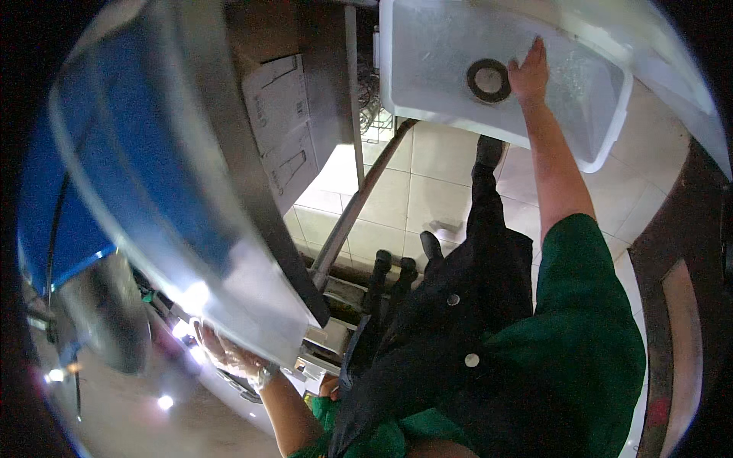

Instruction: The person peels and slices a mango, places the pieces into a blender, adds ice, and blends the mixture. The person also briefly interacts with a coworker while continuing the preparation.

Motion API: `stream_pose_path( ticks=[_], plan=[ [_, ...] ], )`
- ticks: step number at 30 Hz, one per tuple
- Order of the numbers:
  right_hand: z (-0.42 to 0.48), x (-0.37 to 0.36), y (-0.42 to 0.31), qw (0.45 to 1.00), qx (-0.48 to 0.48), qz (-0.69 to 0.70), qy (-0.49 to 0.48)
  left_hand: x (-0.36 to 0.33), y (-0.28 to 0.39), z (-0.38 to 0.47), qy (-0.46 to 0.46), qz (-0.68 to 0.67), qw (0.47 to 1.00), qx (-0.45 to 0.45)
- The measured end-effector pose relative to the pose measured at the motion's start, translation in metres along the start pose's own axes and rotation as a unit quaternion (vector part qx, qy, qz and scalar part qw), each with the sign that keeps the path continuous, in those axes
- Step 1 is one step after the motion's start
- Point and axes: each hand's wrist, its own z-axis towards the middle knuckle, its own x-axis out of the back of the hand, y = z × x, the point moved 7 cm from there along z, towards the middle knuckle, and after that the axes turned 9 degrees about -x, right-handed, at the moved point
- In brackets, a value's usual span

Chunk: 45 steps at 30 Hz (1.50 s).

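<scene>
My right hand [531, 74] is inside a translucent white plastic tub [435, 34], with the fingers apart and pointing toward its far side. The thumb is beside a dark ring with a pale centre [488, 81], on or in the tub's base; whether they touch cannot be told. At the lower left, my left hand [232, 352] wears a clear plastic glove. Its fingers are on the lower edge of a large pale panel [263, 297], which is blurred and close to my eyes. The panel's exact kind is unclear.
A cardboard box [280, 114] bearing writing sits in a dark cabinet beyond the panel. Beside it stands a wire rack [375, 117]. Light tiles [438, 149] cover the floor. Another person's shoes [395, 263] and green sleeve [325, 407] show near my legs.
</scene>
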Motion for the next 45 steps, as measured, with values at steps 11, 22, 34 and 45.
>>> stream_pose_path(
  ticks=[11, 22, 34, 45],
  plan=[
    [-0.039, -0.101, 0.125, 0.949, -0.187, -0.193, -0.163, -0.018, -0.019, 0.008, 0.049, 0.097, 0.991, 0.076],
    [-0.053, -0.11, 0.103, 0.888, -0.458, 0.026, 0.031, -0.015, -0.026, 0.017, 0.056, 0.123, 0.987, 0.092],
    [-0.077, -0.202, 0.015, 0.934, -0.278, -0.025, -0.222, -0.01, -0.025, 0.013, 0.069, 0.124, 0.985, 0.095],
    [-0.095, -0.151, 0.013, 0.807, -0.392, 0.323, -0.302, 0.013, -0.025, -0.001, 0.12, 0.017, 0.982, 0.147]
  ],
)
